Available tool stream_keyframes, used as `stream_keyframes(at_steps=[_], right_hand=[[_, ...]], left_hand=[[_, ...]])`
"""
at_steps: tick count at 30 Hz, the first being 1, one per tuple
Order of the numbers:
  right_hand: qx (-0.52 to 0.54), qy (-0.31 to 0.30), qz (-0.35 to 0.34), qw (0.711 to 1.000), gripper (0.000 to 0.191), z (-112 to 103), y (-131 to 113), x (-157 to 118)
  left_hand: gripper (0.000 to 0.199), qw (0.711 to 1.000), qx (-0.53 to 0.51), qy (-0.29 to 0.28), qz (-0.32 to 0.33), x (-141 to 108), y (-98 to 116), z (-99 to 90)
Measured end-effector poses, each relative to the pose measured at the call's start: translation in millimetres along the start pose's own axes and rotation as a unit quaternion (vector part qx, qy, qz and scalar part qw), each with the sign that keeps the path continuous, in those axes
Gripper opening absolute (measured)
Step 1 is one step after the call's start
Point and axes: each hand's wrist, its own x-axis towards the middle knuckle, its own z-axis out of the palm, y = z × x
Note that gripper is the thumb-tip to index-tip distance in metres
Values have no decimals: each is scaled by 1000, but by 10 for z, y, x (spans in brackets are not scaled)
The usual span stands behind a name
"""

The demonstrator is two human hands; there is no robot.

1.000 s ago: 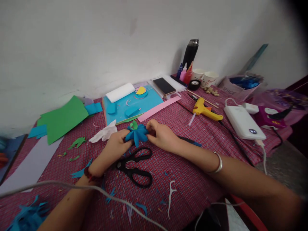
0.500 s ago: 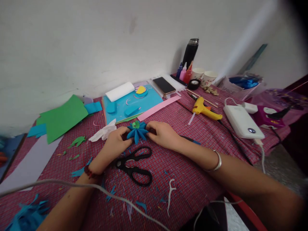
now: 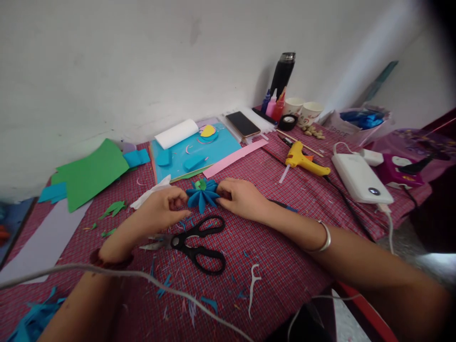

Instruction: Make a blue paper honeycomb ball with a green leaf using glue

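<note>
A blue foam flower [image 3: 202, 197] with pointed petals and a green centre stands on the checked cloth. My right hand [image 3: 241, 198] pinches a petal on its right side between thumb and fingers. Just left of the flower, my left hand [image 3: 162, 211] is off the petals, thumb apart from the curled fingers, with nothing in it. Black-handled scissors [image 3: 192, 242] lie in front of the flower, blades slightly apart and pointing left under the left hand. Behind that hand is a crumpled white tissue [image 3: 144, 198], partly covered.
A yellow glue gun [image 3: 304, 161] and a white power bank [image 3: 361, 178] lie to the right. Green foam sheets [image 3: 94, 171] are at left, a phone [image 3: 243, 124] at back. A white cable [image 3: 142, 277] crosses the foreground. A white floss pick [image 3: 253, 287] and blue scraps are near.
My left hand has let go of the flower and drawn back left, its fingers spreading and uncovering the scissor blades. My right hand stays on the petal.
</note>
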Motion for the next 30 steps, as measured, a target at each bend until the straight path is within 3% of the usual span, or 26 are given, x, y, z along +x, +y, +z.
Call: stream_keyframes(at_steps=[2,4,9,14,20,25,30], right_hand=[[4,-9,-1,1000,8,-11,-4,4],[5,-21,-5,1000,6,-32,-10,6],[-17,-43,-14,999,6,-118,-13,-2],[-41,-31,12,999,14,-204,27,4],[-35,-24,46,998,16,-295,67,24],[-23,-24,11,999,27,-297,82,21],[148,-24,20,988,26,-299,43,35]], left_hand=[[10,999,-33,-34,5,-41,1,-103],[10,998,-59,-18,4,-80,8,-190],[5,987,-34,158,-6,-140,90,-269],[3,975,-43,216,10,-177,253,-251],[6,974,-45,223,-13,-213,361,-187],[3,977,-45,208,-13,-153,481,-111],[8,985,-75,145,-47,-119,658,-152]])
